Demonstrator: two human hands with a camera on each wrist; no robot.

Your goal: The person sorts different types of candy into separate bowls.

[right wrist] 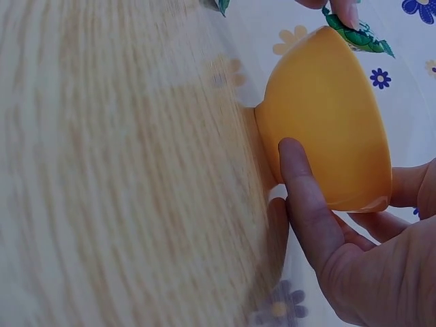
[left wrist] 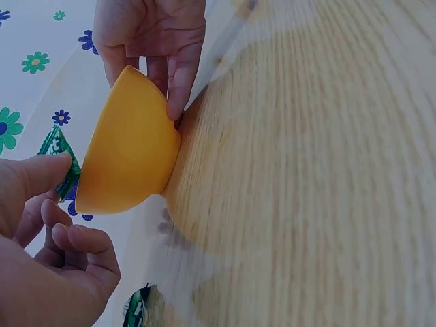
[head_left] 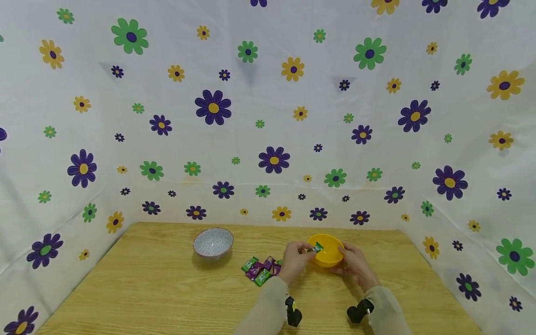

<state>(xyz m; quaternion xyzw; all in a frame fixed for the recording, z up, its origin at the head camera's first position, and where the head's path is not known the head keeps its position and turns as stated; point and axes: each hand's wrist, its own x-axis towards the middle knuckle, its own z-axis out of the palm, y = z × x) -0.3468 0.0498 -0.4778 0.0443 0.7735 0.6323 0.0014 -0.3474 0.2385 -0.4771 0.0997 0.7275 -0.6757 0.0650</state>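
Note:
My left hand (head_left: 293, 261) pinches a small green wrapped candy (head_left: 318, 247) between thumb and fingers at the left rim of a yellow bowl (head_left: 332, 255). In the left wrist view the candy (left wrist: 57, 144) overlaps the bowl's rim, printed side showing. On the bowl's other side, my right hand (head_left: 357, 266) grips the rim and wall. The right wrist view shows the right thumb over the rim and a finger (right wrist: 303, 184) along the outer wall, low by the base. The bowl stands upright on the wooden table.
Several green and purple wrapped candies (head_left: 262, 270) lie in a loose pile left of my left hand. Farther left stands a pale patterned bowl (head_left: 213, 243) with a dark rim. A flower-printed white sheet (head_left: 268, 135) encloses the table's back and sides.

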